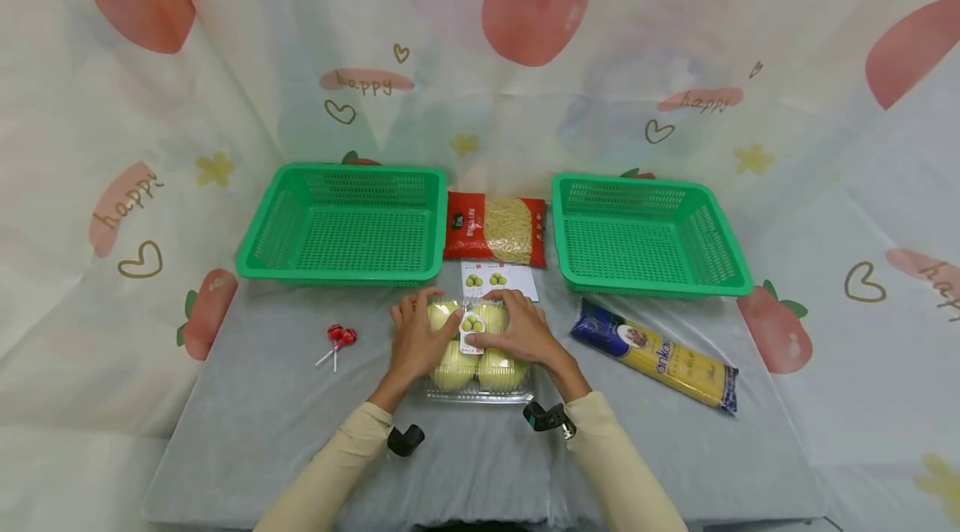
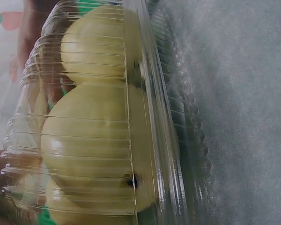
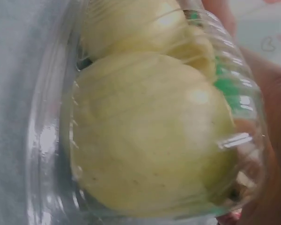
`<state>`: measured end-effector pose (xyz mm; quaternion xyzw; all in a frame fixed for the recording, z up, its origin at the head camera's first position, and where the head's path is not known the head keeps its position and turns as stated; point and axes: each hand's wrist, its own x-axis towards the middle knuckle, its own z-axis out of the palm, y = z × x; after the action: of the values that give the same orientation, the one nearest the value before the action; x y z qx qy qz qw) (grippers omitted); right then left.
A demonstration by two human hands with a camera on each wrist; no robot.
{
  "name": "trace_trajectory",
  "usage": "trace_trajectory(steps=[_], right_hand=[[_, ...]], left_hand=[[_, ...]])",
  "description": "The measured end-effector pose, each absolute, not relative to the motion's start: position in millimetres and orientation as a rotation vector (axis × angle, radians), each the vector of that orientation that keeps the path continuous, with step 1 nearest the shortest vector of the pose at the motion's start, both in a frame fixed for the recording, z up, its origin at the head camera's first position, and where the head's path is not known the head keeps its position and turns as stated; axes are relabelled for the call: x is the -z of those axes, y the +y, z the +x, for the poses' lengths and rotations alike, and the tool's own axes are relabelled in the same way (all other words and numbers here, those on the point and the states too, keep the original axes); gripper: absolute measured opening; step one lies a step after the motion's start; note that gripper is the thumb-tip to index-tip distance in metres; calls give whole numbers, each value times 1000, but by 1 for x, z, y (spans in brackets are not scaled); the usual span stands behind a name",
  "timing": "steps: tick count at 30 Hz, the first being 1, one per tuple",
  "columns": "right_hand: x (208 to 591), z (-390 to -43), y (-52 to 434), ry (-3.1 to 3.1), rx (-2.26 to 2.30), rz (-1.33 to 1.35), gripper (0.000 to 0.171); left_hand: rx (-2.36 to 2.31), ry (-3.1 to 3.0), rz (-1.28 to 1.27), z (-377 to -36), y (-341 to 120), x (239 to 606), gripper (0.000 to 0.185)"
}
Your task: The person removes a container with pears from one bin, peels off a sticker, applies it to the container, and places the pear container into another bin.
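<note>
From the head camera, the writing came first: "happy" repeated across the strawberry-print backdrop (image 1: 525, 57), and lettering that looked like "ankara" on the blue-and-yellow spaghetti pack (image 1: 658, 356) at the right. A small label showing green fruit sat on top of the clear clamshell of yellow-green apples (image 1: 477, 372), with a matching card (image 1: 498, 280) just behind it. The left hand (image 1: 418, 338) and right hand (image 1: 519, 332) lay over the clamshell from either side, fingers curled onto its lid, gripping it where it sat on the grey table (image 1: 247, 424), in front of the red noodle packet (image 1: 496, 228) between two green baskets (image 1: 345, 223). A red lollipop (image 1: 339, 338) lay off to the left.

Left wrist view: ribbed clear plastic, two pale yellow apples (image 2: 91, 154) pressed inside, one dark stem end showing.

Right wrist view: one big apple (image 3: 150, 136) filled the shell, fingers (image 3: 267, 187) showing behind the plastic.
</note>
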<state>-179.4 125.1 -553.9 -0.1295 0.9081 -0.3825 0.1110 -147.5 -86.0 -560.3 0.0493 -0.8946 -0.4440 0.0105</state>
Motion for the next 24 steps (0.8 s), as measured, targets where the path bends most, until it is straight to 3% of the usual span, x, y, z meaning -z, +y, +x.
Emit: trace_trajectory(steps=[7, 12, 24], right_hand=[[560, -179, 121, 2729, 1198, -331, 54], [564, -178, 116, 2828, 1200, -207, 47], [574, -163, 129, 2675, 1518, 120, 88]], left_hand=[[1380, -2790, 164, -145, -87, 563, 54], [1397, -2778, 161, -144, -85, 564, 54], [1535, -2585, 241, -146, -96, 573, 46]])
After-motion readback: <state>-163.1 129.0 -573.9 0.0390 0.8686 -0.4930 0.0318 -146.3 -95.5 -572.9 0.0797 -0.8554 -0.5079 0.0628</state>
